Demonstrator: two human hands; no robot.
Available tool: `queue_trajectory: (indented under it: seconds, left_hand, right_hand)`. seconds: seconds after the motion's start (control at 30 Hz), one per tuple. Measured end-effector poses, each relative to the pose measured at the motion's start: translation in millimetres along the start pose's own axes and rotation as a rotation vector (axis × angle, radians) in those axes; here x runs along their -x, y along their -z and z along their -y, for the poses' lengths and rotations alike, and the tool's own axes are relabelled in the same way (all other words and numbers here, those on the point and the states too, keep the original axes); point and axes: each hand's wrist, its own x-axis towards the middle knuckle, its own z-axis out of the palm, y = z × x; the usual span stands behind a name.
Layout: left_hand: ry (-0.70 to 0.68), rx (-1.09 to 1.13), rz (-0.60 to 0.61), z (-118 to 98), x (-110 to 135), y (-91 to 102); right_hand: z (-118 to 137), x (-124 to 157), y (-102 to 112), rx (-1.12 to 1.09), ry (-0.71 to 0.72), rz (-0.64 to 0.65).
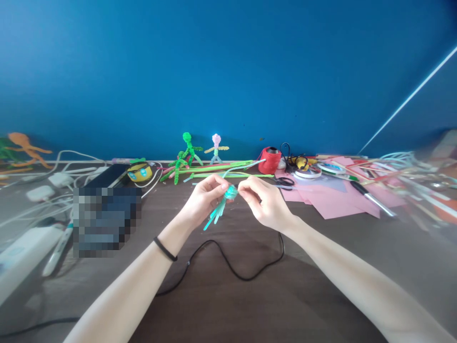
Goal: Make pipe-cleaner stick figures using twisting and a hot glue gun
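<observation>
Between my hands, above the dark table, is a turquoise pipe-cleaner figure [231, 192] with a coiled, rounded head. Several straight turquoise ends hang down from it to the lower left. My left hand [205, 197] pinches it from the left, thumb on top. From the right, my right hand [264, 200] has its thumb and fingertips pressed together at the edge of the coil; what they pinch there is too small to make out. A pale pipe cleaner [244, 166] runs from behind the left fingers up toward the red spool.
Green [187, 143] and pink-headed [216, 143] pipe-cleaner figures stand against the blue wall. A red thread spool [270, 160], scissors [284, 182], pink paper [332, 202] and a marker [371, 197] lie right. A black cable [228, 264] crosses the table; chargers and a yellow tape measure [139, 173] are left.
</observation>
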Motion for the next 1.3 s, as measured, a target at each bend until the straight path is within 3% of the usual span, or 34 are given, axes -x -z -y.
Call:
queue_trajectory:
  seconds: [0.23,0.8,1.3]
  left_hand:
    - [0.010,0.008,-0.041,1.4,-1.6,-1.8]
    - [0.037,0.030,-0.007,-2.5,0.7,-5.2]
    - [0.058,-0.020,-0.049,-4.1,1.6,-9.2]
  right_hand:
    - [-2.1,0.6,-0.6,0.006,0.024,0.011]
    - [-3.1,-1.0,-2.4,-0.219,0.092,-0.065]
    - [-4.5,-3.2,1.3,-0.258,0.061,-0.051]
